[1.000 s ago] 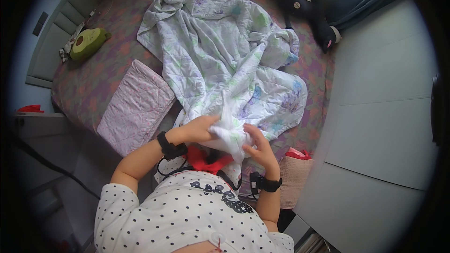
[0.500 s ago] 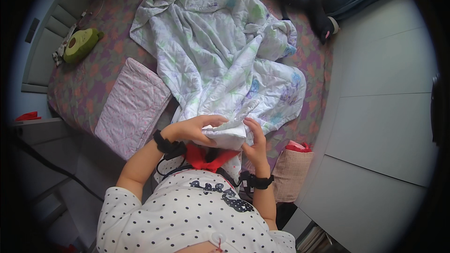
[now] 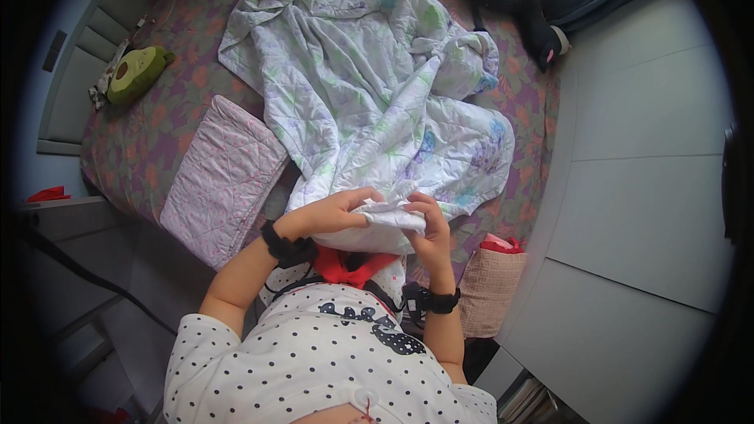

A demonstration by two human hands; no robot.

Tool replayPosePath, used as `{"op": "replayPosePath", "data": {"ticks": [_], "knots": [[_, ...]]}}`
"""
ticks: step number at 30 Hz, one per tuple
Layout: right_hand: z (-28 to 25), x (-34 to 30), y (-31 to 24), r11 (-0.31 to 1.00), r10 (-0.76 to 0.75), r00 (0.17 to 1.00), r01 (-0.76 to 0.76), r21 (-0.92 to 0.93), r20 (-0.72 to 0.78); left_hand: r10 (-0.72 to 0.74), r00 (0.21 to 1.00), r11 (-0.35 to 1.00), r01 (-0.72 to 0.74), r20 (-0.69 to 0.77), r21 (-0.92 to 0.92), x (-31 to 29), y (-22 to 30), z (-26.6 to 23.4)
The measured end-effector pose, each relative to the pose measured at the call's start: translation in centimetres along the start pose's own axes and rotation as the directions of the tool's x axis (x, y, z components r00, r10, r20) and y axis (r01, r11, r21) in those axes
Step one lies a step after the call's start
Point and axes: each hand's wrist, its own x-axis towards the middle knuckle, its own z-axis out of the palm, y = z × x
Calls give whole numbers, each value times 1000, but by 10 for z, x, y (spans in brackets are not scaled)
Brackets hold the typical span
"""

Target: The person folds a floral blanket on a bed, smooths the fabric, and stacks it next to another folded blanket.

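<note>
A white quilt (image 3: pixel 353 86) with purple, green and blue flowers lies spread and rumpled over the bed, its near edge drawn up to my body. My left hand (image 3: pixel 345 210) grips that near edge, the fingers curled over the cloth and the thumb under it. On the other side of the same gathered fold, my right hand (image 3: pixel 426 224) pinches the edge between its bent fingers and thumb. A short band of bunched cloth runs between the two hands. Black straps circle both wrists.
A folded pink quilt (image 3: pixel 224 180) lies left of the white one on the flowered bed sheet (image 3: pixel 196 55). An avocado plush (image 3: pixel 137 76) rests far left, a dark plush (image 3: pixel 518 12) far right. A pink cloth bag (image 3: pixel 491 290) stands beside the pale cabinet (image 3: pixel 636 204).
My fingers have shifted along the quilt's edge, and the fold between my hands has become narrower and more rolled. The rest of the quilt lies almost as before.
</note>
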Motion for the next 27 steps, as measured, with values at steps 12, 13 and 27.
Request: {"op": "replayPosePath", "data": {"ticks": [12, 13, 27], "knots": [[10, -4, -10, 974, 106, 994, -100, -201, 20, 136, 987, 977, -147, -82, -155, 13, -5, 25], [10, -2, -14, 971, 54, 999, -52, -235, 3, 150, 980, 978, -166, -130, -127, 12, -2, 26], [9, 0, -29, 816, -245, 969, 190, -546, -29, 145, 984, 981, -131, -98, 144, -4, 28, 20]]}}
